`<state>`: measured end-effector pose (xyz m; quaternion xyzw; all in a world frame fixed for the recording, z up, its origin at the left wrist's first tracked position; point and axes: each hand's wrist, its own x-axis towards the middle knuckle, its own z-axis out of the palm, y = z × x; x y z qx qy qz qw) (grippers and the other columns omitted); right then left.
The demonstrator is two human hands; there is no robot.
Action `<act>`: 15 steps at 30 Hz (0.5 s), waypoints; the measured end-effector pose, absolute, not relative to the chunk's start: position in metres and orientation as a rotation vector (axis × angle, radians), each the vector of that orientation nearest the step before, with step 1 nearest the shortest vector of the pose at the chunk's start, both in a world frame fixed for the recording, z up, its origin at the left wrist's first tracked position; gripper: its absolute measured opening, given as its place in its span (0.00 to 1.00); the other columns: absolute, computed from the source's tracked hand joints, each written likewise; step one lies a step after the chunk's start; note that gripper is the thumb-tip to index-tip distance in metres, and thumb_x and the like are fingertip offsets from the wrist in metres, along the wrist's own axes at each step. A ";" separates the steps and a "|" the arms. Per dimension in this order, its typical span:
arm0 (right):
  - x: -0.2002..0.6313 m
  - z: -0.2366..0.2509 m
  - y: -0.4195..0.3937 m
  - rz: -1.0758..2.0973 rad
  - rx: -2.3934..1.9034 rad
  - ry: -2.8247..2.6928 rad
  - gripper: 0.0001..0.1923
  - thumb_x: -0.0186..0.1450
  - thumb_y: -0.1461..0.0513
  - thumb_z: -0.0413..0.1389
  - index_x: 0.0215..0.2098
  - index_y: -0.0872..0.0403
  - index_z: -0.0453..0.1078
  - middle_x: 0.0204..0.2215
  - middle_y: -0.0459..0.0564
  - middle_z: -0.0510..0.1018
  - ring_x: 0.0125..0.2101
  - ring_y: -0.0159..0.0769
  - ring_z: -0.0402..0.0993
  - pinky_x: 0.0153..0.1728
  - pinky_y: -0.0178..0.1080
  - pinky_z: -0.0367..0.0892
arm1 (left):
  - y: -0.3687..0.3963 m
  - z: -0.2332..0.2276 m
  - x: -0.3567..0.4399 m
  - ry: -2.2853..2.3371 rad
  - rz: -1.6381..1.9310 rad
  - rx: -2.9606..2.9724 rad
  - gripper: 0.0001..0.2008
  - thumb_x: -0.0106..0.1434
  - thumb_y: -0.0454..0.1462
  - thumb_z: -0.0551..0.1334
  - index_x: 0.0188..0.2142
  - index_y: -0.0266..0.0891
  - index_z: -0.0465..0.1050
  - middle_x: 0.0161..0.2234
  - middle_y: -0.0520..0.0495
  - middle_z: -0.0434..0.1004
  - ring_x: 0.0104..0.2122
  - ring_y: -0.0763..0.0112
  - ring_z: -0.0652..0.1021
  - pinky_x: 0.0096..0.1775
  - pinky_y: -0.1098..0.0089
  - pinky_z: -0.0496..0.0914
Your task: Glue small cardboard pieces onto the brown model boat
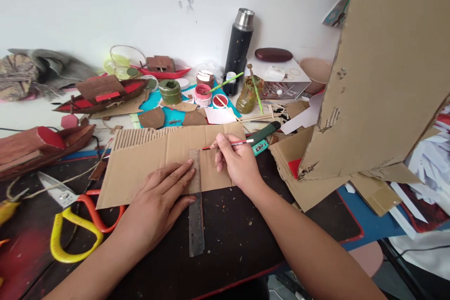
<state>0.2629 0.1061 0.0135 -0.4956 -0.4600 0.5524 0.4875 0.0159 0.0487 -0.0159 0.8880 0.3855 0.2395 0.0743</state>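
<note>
A piece of brown cardboard (pixel 147 150) lies flat on the dark mat, with bare corrugation along its upper left edge. Across it stands a clear ruler (pixel 196 225), whose near end reaches past the cardboard onto the mat. My left hand (pixel 165 187) rests flat, fingers stretched out, its fingertips pressing the ruler's left edge. Pinched in my right hand (pixel 235 157) is a pencil (pixel 239 142), its tip at the cardboard just right of the ruler's far end. Orange-and-yellow-handled scissors (pixel 65 197) lie open left of my left hand, partly under the cardboard.
Model boats (pixel 105 93) stand at the left. Paint jars (pixel 171 91), a brush cup (pixel 248 96) and a black thermos (pixel 240 40) line the back. A green-handled cutter (pixel 265 132) lies beyond my right hand. A large upright cardboard panel (pixel 383 70) blocks the right side.
</note>
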 end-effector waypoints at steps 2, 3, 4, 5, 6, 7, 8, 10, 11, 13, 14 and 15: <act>0.263 0.013 0.106 1.342 -1.211 -1.120 0.30 0.74 0.34 0.63 0.35 0.50 0.75 0.20 0.40 0.75 0.16 0.31 0.71 0.20 0.34 0.65 | 0.049 -0.016 0.016 1.154 0.723 2.671 0.33 0.85 0.49 0.60 0.83 0.47 0.60 0.74 0.41 0.78 0.68 0.45 0.80 0.64 0.46 0.78; 0.263 0.012 0.105 1.335 -1.216 -1.126 0.30 0.74 0.34 0.63 0.35 0.50 0.75 0.20 0.40 0.75 0.16 0.31 0.71 0.20 0.34 0.65 | 0.049 -0.016 0.016 1.154 0.728 2.673 0.33 0.85 0.49 0.60 0.83 0.47 0.61 0.74 0.41 0.79 0.68 0.45 0.80 0.64 0.46 0.78; 0.262 0.012 0.105 1.323 -1.222 -1.136 0.30 0.74 0.35 0.63 0.35 0.50 0.75 0.20 0.40 0.75 0.16 0.31 0.71 0.20 0.33 0.64 | 0.049 -0.016 0.016 1.154 0.731 2.673 0.32 0.85 0.49 0.60 0.83 0.47 0.61 0.74 0.41 0.79 0.68 0.45 0.80 0.64 0.46 0.78; 0.262 0.012 0.104 1.307 -1.228 -1.149 0.29 0.75 0.35 0.62 0.35 0.50 0.75 0.20 0.40 0.75 0.16 0.30 0.72 0.20 0.33 0.64 | 0.049 -0.016 0.016 1.156 0.733 2.671 0.32 0.85 0.49 0.60 0.83 0.47 0.62 0.74 0.41 0.79 0.68 0.45 0.80 0.64 0.46 0.78; 0.262 0.011 0.104 1.291 -1.232 -1.163 0.28 0.75 0.36 0.62 0.35 0.50 0.76 0.20 0.40 0.75 0.16 0.30 0.72 0.20 0.33 0.64 | 0.049 -0.017 0.016 1.159 0.734 2.667 0.32 0.85 0.49 0.60 0.82 0.47 0.62 0.74 0.40 0.79 0.68 0.45 0.80 0.64 0.47 0.78; 0.262 0.011 0.104 1.279 -1.234 -1.177 0.28 0.76 0.36 0.62 0.35 0.50 0.76 0.20 0.40 0.75 0.16 0.30 0.72 0.20 0.33 0.64 | 0.048 -0.017 0.016 1.163 0.733 2.661 0.32 0.85 0.49 0.60 0.82 0.47 0.63 0.74 0.40 0.79 0.68 0.45 0.80 0.64 0.46 0.78; 0.262 0.010 0.103 1.272 -1.235 -1.187 0.28 0.76 0.37 0.61 0.36 0.50 0.76 0.20 0.40 0.75 0.16 0.30 0.72 0.20 0.33 0.64 | 0.048 -0.018 0.016 1.166 0.730 2.657 0.32 0.85 0.49 0.60 0.82 0.47 0.63 0.74 0.40 0.78 0.68 0.45 0.80 0.64 0.46 0.78; 0.261 0.010 0.103 1.272 -1.237 -1.194 0.28 0.77 0.37 0.61 0.36 0.50 0.75 0.20 0.40 0.75 0.16 0.31 0.72 0.20 0.34 0.64 | 0.048 -0.019 0.016 1.179 0.720 2.655 0.32 0.85 0.50 0.59 0.82 0.47 0.63 0.74 0.39 0.78 0.68 0.45 0.80 0.65 0.46 0.78; 0.261 0.010 0.103 1.274 -1.240 -1.194 0.28 0.77 0.36 0.60 0.36 0.49 0.75 0.20 0.40 0.75 0.16 0.31 0.72 0.20 0.34 0.64 | 0.048 -0.020 0.016 1.182 0.715 2.656 0.32 0.85 0.50 0.59 0.82 0.47 0.63 0.74 0.39 0.78 0.68 0.45 0.80 0.65 0.46 0.78; 0.261 0.010 0.102 1.278 -1.248 -1.192 0.28 0.77 0.36 0.60 0.36 0.49 0.75 0.20 0.40 0.75 0.17 0.31 0.72 0.21 0.34 0.65 | 0.048 -0.020 0.015 1.179 0.707 2.660 0.32 0.85 0.49 0.59 0.82 0.47 0.63 0.74 0.39 0.78 0.68 0.45 0.80 0.65 0.46 0.79; 0.261 0.010 0.102 1.280 -1.250 -1.191 0.28 0.76 0.36 0.60 0.36 0.49 0.75 0.20 0.40 0.75 0.17 0.31 0.72 0.20 0.34 0.65 | 0.048 -0.020 0.015 1.177 0.708 2.661 0.32 0.85 0.49 0.60 0.82 0.47 0.63 0.74 0.39 0.78 0.69 0.46 0.80 0.65 0.47 0.79; 0.261 0.010 0.102 1.284 -1.251 -1.190 0.28 0.76 0.35 0.60 0.36 0.49 0.75 0.20 0.40 0.75 0.17 0.31 0.72 0.20 0.34 0.65 | 0.048 -0.020 0.016 1.174 0.712 2.662 0.32 0.85 0.49 0.60 0.82 0.47 0.63 0.74 0.39 0.78 0.69 0.46 0.80 0.65 0.47 0.79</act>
